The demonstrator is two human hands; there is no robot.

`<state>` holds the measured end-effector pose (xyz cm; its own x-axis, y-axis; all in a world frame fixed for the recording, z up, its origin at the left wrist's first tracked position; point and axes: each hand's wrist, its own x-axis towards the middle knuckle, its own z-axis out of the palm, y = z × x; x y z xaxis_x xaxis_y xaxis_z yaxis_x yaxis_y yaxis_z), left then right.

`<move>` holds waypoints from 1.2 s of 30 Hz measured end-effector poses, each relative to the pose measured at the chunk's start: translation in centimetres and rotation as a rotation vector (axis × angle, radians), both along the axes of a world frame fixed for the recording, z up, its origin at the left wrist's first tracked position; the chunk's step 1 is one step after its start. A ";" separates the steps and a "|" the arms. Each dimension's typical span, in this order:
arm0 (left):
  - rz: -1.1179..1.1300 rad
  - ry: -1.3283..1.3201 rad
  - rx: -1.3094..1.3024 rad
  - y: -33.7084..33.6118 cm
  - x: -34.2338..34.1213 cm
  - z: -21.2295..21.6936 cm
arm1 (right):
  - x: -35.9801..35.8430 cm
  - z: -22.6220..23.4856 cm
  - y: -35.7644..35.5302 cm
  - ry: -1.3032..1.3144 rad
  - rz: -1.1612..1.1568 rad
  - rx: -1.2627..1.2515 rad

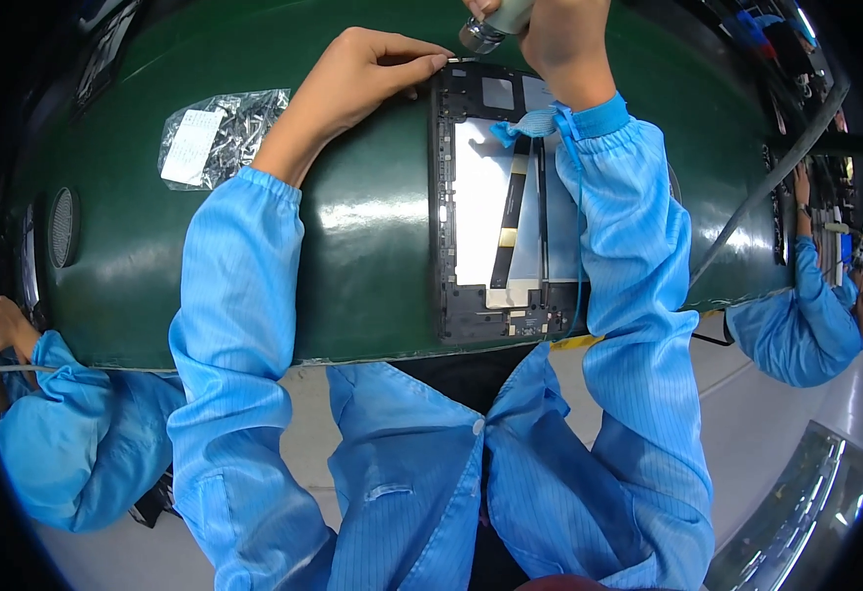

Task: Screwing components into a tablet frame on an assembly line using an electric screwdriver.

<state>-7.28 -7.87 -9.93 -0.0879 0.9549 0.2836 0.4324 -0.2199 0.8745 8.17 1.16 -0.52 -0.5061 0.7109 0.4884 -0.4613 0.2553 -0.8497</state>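
Note:
An opened tablet housing (479, 207) lies on the green table, long side toward me. It has a black frame, a bright silver inner panel, dark ribbon cables and a small circuit board at its near end. At its far left corner, my left hand (367, 79) pinches thumb and forefinger together; what lies between the tips is too small to make out. My right hand (567, 44) grips a pale handheld tool with a silver metal nozzle (480, 36), tilted down above the far edge of the housing. The upper picture edge cuts off part of this hand and tool.
A clear plastic bag (237, 128) of small parts with a white label lies left of my left forearm. A blue wrist strap (540, 123) and its cord hang at my right cuff. Blue-sleeved co-workers (87, 424) sit on both sides. A grey cable (771, 177) crosses at right.

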 end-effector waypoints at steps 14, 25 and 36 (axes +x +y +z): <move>-0.229 -0.389 -0.310 -2.6 2.0 1.0 | 2.0 0.0 -1.9 -0.094 0.163 -0.056; -0.225 -0.371 -0.253 -2.5 2.3 0.9 | 2.9 -2.2 -2.5 -0.106 0.178 -0.104; -0.216 -0.517 -0.308 -2.5 2.3 0.8 | 2.3 -2.5 -2.9 -0.128 0.162 -0.073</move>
<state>-4.97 -10.39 -9.08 0.0636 0.9974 -0.0346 -0.0880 0.0402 0.9953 10.52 -1.71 -3.03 -0.6710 0.6465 0.3629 -0.3786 0.1220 -0.9175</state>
